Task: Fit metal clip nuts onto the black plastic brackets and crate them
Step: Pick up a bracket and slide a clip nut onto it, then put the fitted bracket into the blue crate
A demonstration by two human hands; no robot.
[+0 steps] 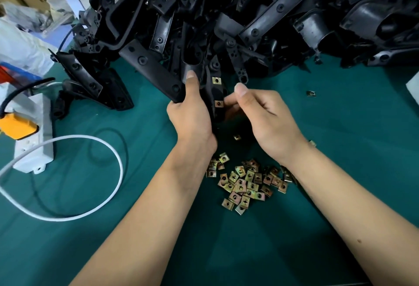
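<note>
Left hand (191, 113) grips black bracket (214, 95) above green surface (340, 149); right hand (260, 115) pinches a clip nut (218, 103) on it. Loose clip nuts (247, 183) piled below.

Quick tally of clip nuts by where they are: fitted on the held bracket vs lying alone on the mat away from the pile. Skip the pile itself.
Fitted on the bracket held by the left hand and right hand: 2 (upper nut, lower nut)
Loose, apart from the pile: 2 (dark nut, nut between the wrists)
Total: 4
</note>
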